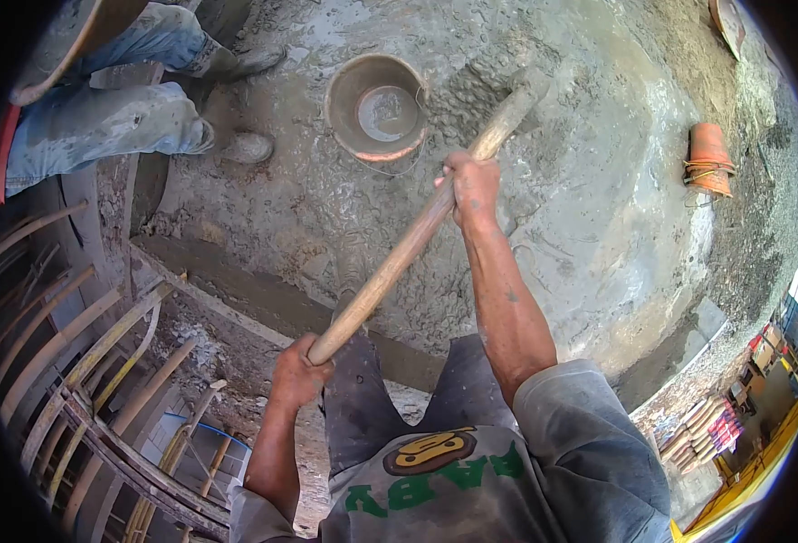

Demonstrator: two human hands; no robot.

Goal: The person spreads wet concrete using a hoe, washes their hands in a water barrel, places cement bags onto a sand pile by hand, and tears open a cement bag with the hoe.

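A long wooden handle (399, 258) runs diagonally across the middle of the head view, its far end sunk in or hidden by wet grey cement (589, 172). Round the lower end of this handle, my left hand (301, 371) is closed. Farther up, my right hand (473, 187) grips the same handle with wrapped fingers. Just left of the handle's upper part stands a round bucket (377, 109), with some grey matter at its bottom. The tool's head cannot be made out under the cement.
Another person's muddy legs (114, 127) stand at the upper left. Stacked orange buckets (710, 158) lie on the right. Bamboo poles (127, 407) fill the lower left beside a board edge (218, 306). Piled sacks (696, 434) are at the lower right.
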